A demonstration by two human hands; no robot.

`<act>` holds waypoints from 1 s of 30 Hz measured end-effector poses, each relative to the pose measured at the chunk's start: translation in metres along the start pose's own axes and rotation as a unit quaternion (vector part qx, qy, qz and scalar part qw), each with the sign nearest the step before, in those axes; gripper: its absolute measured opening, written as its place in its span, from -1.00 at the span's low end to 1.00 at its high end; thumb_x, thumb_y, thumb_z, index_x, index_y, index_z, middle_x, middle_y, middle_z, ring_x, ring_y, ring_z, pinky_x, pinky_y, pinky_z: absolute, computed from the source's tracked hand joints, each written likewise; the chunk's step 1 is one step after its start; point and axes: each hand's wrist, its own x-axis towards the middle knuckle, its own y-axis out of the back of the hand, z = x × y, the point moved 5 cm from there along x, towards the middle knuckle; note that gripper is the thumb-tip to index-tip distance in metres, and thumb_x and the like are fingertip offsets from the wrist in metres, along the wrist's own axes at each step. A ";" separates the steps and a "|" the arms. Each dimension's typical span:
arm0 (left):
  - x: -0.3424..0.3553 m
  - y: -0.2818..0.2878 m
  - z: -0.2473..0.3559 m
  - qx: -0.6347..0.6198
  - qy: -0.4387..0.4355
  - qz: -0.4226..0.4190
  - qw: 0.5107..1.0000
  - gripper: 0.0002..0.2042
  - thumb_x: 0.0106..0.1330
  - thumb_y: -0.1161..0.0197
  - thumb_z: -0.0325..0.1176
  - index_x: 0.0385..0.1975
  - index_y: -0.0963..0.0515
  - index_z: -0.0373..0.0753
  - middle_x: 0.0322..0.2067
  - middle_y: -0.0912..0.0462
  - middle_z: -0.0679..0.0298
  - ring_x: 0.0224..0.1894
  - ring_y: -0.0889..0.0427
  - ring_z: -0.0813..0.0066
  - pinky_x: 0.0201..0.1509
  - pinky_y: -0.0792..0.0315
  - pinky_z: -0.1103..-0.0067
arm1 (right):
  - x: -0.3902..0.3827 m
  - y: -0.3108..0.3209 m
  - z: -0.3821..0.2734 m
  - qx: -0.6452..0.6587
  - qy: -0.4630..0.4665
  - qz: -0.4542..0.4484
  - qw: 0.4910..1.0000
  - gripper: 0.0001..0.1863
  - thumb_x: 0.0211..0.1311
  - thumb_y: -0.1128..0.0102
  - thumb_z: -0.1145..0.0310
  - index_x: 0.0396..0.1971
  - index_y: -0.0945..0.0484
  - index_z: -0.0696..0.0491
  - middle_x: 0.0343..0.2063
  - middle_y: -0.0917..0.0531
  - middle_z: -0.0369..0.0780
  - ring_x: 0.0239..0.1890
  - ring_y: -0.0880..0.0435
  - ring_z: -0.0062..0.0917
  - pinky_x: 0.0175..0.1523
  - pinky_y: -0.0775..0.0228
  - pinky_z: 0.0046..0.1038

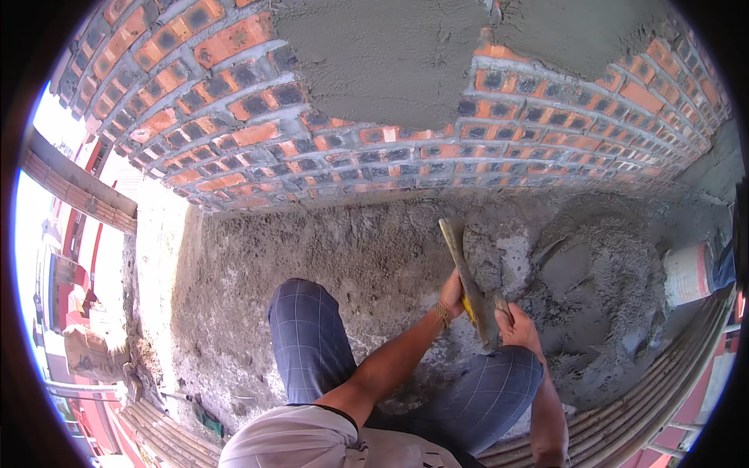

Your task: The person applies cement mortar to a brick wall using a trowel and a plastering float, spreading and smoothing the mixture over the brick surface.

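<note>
My left hand [451, 292] is closed around a plastering float [459, 253], a long, flat, mortar-coated board with a yellow handle, seen almost edge-on. My right hand [517, 327] grips a thin tool with a light handle, likely a trowel; its blade is mostly hidden. Both tools meet or nearly meet between my knees, above the mortar-stained floor [242, 304]. To the right of my right hand spreads a heap of wet grey mortar [605, 281]. In front rises a brick wall [351, 168] with patches of fresh grey plaster [374, 62] on its upper part.
A whitish bucket [685, 277] stands at the right beyond the mortar. Long poles [647, 398] line the near right edge, and more poles [168, 433] lie at the near left. A green-and-dark item [209, 421] rests by them. A brownish sack [90, 351] is farther left.
</note>
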 end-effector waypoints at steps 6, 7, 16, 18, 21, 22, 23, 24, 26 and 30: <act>-0.007 0.031 0.070 -0.185 -0.106 -0.122 0.969 -0.64 0.50 -0.08 -0.15 0.15 -0.46 -0.22 0.13 -0.58 0.18 0.16 -0.55 0.19 0.27 -0.45 0.16 | 0.039 0.017 -0.129 -0.250 0.198 -0.127 0.939 -0.71 0.41 -0.15 0.15 -0.21 -0.45 0.10 -0.46 -0.64 0.03 -0.37 -0.60 0.07 -0.29 -0.38 -0.07; -0.011 0.036 0.087 -0.181 -0.132 -0.088 0.971 -0.65 0.50 -0.08 -0.18 0.15 -0.47 -0.23 0.12 -0.58 0.19 0.16 -0.56 0.19 0.26 -0.46 0.16 | 0.040 0.021 -0.143 -0.270 0.219 -0.132 0.928 -0.72 0.41 -0.15 0.16 -0.20 -0.45 0.10 -0.47 -0.63 0.03 -0.39 -0.60 0.06 -0.30 -0.38 -0.08; -0.009 -0.026 0.233 -0.184 -0.393 0.071 0.898 -0.64 0.54 0.01 -0.17 0.24 -0.39 -0.13 0.15 -0.52 0.25 0.11 -0.55 0.24 0.24 -0.46 0.23 | -0.030 0.137 -0.089 -0.066 -0.063 0.015 0.996 -0.73 0.46 -0.17 0.17 -0.25 -0.50 0.10 -0.65 -0.46 -0.30 -0.63 -0.43 -0.66 -0.52 -0.27 -0.46; 0.004 -0.066 0.269 -0.150 -0.368 0.191 0.898 -0.60 0.52 0.09 -0.09 0.21 -0.37 -0.16 0.04 -0.50 0.26 -0.10 -0.54 0.33 0.10 -0.50 0.24 | -0.063 0.134 -0.044 -0.009 -0.100 0.032 0.994 -0.77 0.47 -0.14 0.21 -0.28 -0.50 0.09 -0.67 -0.45 -0.37 -0.68 -0.39 -0.74 -0.61 -0.21 -0.56; -0.004 -0.095 0.279 -0.192 -0.327 0.199 0.904 -0.56 0.47 0.08 0.00 0.16 -0.35 -0.16 -0.13 -0.46 0.27 -0.23 -0.46 0.39 -0.03 -0.50 0.23 | -0.125 0.113 0.013 0.071 -0.220 0.017 0.973 -0.79 0.45 -0.14 0.27 -0.31 -0.50 0.12 -0.71 -0.44 -0.36 -0.76 -0.39 -0.71 -0.68 -0.18 -0.55; -0.005 -0.094 0.283 -0.188 -0.350 0.192 0.898 -0.57 0.46 0.08 0.01 0.14 -0.35 -0.15 -0.19 -0.44 0.28 -0.27 -0.45 0.40 -0.08 -0.49 0.26 | -0.140 0.105 0.026 0.105 -0.240 0.015 0.965 -0.78 0.44 -0.15 0.28 -0.32 -0.51 0.13 -0.73 -0.44 -0.35 -0.78 -0.39 -0.71 -0.70 -0.16 -0.54; -0.004 -0.097 0.294 -0.184 -0.379 0.175 0.890 -0.58 0.45 0.08 0.01 0.11 -0.34 -0.15 -0.24 -0.41 0.28 -0.31 -0.43 0.42 -0.12 -0.49 0.29 | -0.151 0.097 0.039 0.131 -0.267 0.025 0.954 -0.76 0.43 -0.16 0.26 -0.33 -0.51 0.14 -0.73 -0.44 -0.35 -0.78 -0.39 -0.70 -0.71 -0.16 -0.53; -0.005 -0.092 0.296 -0.179 -0.404 0.175 0.880 -0.59 0.45 0.07 0.02 0.08 -0.34 -0.14 -0.29 -0.39 0.29 -0.36 -0.41 0.44 -0.16 -0.48 0.33 | -0.168 0.089 0.049 0.156 -0.305 0.024 0.939 -0.74 0.43 -0.17 0.24 -0.34 -0.51 0.15 -0.74 -0.45 -0.34 -0.78 -0.38 -0.70 -0.71 -0.17 -0.53; -0.009 -0.117 0.293 -0.153 -0.409 0.188 0.880 -0.64 0.45 0.07 0.01 0.00 -0.34 -0.14 -0.35 -0.36 0.31 -0.41 -0.38 0.46 -0.23 -0.46 0.39 | -0.181 0.081 0.049 0.178 -0.330 0.028 0.927 -0.72 0.43 -0.15 0.22 -0.35 -0.51 0.16 -0.72 -0.46 -0.32 -0.78 -0.38 -0.69 -0.72 -0.15 -0.52; -0.028 -0.178 0.280 -0.092 -0.465 0.184 0.861 -0.72 0.50 0.10 -0.06 -0.14 -0.29 -0.16 -0.43 -0.33 0.33 -0.49 -0.34 0.51 -0.32 -0.41 0.49 | -0.169 0.073 0.064 0.208 -0.335 0.015 0.919 -0.70 0.42 -0.18 0.20 -0.34 -0.51 0.18 -0.71 -0.47 -0.31 -0.78 -0.39 -0.68 -0.73 -0.16 -0.50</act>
